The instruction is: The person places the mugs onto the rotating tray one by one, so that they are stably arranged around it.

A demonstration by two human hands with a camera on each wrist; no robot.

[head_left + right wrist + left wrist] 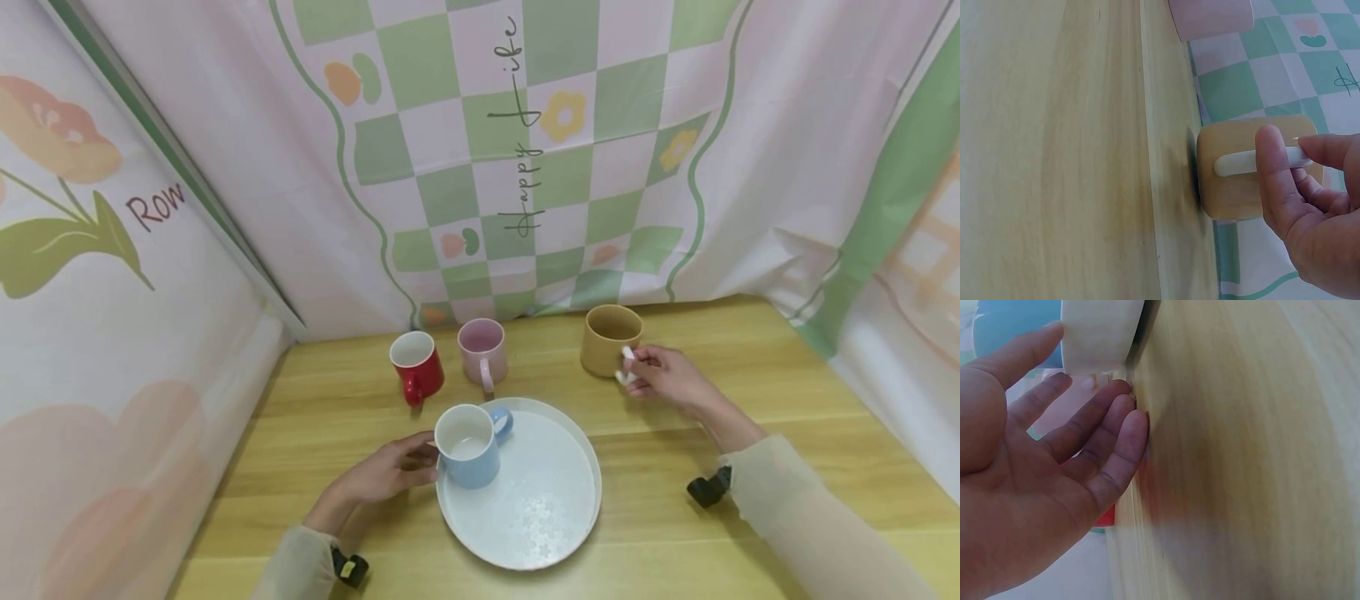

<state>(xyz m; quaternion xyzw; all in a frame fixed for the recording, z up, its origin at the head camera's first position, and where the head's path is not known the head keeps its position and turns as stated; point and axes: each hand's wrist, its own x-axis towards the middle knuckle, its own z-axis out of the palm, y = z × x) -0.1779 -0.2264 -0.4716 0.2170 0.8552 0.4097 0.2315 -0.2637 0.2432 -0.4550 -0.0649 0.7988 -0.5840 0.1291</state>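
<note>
hands (384, 473) (667, 377) — blue mug (474, 463) beside, tan mug (601, 350) gripped

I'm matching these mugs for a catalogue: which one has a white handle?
The tan mug; the right hand pinches its white handle. The red mug, pink mug and blue mug have theirs in matching colours.
</note>
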